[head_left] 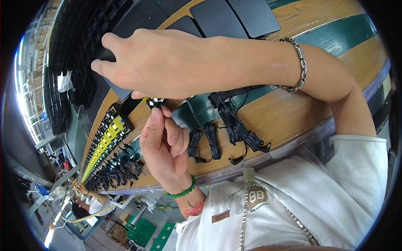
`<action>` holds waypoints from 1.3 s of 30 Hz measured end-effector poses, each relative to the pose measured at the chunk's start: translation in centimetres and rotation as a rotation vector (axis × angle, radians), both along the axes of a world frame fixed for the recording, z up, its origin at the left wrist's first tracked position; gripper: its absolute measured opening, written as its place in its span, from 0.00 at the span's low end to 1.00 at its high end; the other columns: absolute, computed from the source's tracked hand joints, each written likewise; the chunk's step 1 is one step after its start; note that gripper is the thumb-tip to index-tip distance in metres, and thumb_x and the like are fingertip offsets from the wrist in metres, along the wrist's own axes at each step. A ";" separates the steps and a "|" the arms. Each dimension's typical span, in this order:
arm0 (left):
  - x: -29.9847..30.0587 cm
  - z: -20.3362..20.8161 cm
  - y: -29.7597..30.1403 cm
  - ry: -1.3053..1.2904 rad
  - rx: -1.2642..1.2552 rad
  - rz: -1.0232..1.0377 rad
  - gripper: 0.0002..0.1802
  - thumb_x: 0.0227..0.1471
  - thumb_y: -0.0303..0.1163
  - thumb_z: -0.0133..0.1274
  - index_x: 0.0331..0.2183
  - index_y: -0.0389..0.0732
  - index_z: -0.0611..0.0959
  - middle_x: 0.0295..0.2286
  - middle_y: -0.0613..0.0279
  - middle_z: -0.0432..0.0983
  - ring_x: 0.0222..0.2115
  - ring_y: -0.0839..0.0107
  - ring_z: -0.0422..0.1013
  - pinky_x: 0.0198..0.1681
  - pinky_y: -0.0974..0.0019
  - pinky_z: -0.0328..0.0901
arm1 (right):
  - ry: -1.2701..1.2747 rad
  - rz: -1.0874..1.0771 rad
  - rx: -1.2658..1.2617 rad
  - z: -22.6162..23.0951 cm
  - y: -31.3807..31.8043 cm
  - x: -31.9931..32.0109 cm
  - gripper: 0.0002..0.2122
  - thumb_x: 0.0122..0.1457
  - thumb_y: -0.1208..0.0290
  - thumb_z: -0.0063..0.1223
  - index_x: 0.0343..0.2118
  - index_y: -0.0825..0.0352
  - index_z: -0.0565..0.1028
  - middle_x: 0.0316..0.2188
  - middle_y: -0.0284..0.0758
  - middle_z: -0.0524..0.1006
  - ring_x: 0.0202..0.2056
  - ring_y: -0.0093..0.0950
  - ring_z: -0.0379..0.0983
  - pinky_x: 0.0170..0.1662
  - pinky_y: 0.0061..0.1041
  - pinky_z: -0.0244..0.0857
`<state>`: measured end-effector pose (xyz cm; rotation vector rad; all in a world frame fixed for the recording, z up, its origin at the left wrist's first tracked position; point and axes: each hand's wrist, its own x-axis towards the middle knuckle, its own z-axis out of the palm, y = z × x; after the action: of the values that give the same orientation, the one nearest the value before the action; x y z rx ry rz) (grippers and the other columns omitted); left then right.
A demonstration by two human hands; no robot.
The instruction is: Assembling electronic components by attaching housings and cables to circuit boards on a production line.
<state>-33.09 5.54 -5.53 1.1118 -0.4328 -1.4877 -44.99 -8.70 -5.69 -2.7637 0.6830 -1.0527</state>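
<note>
My right hand point(155, 62), a chain bracelet on its wrist, reaches across to the left with its back up. Its fingers bend over a flat black plastic piece point(120, 89), mostly hidden beneath the hand. Below it, my left hand point(165, 140), wearing green beads, pinches a small circuit board point(155, 101) with white and yellow parts. The right hand covers most of that board. Several bundled black cables point(234, 121) lie on the bench to the right of the left hand.
A long row of yellow-and-black circuit boards point(104, 136) with black cables runs along the bench point(289, 113) at left. Flat black plastic panels point(220, 19) lie at the far side. Black trays point(58, 100) stack at far left. Another person point(96, 205) sits farther down the bench.
</note>
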 end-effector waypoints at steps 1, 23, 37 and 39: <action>-0.2 0.3 0.0 -0.056 0.021 0.020 0.14 0.67 0.34 0.43 0.34 0.34 0.77 0.11 0.68 0.62 0.07 0.84 0.44 0.11 0.78 0.40 | 0.011 0.000 0.005 0.1 0.1 -0.1 0.19 0.47 0.71 0.68 0.41 0.74 0.74 0.30 0.42 0.71 0.14 0.23 0.63 0.20 0.16 0.67; -1.6 2.0 -0.1 -0.644 0.291 0.070 0.19 0.65 0.36 0.47 0.23 0.36 0.77 0.08 0.63 0.65 0.04 0.77 0.54 0.08 0.76 0.44 | 0.104 -0.011 -0.006 0.2 0.7 0.5 0.21 0.46 0.71 0.68 0.42 0.74 0.74 0.31 0.41 0.72 0.20 0.27 0.69 0.25 0.21 0.71; -1.5 1.5 0.0 -0.550 0.279 0.040 0.19 0.65 0.37 0.46 0.27 0.32 0.78 0.10 0.60 0.69 0.05 0.75 0.58 0.11 0.76 0.52 | -0.006 0.124 0.161 1.7 1.0 -0.5 0.14 0.49 0.66 0.65 0.29 0.74 0.76 0.28 0.44 0.76 0.18 0.31 0.74 0.24 0.25 0.72; -1.9 1.2 0.2 -0.490 0.248 0.071 0.19 0.65 0.37 0.46 0.28 0.31 0.79 0.11 0.60 0.70 0.06 0.74 0.59 0.11 0.76 0.53 | 0.097 0.137 0.184 2.6 1.5 -1.2 0.16 0.52 0.65 0.62 0.34 0.75 0.73 0.32 0.46 0.74 0.23 0.35 0.73 0.31 0.30 0.70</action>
<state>-35.03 5.70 -4.36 1.6830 -0.5461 -1.2201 -46.17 -7.19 -3.08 -2.6719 0.5618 -0.7915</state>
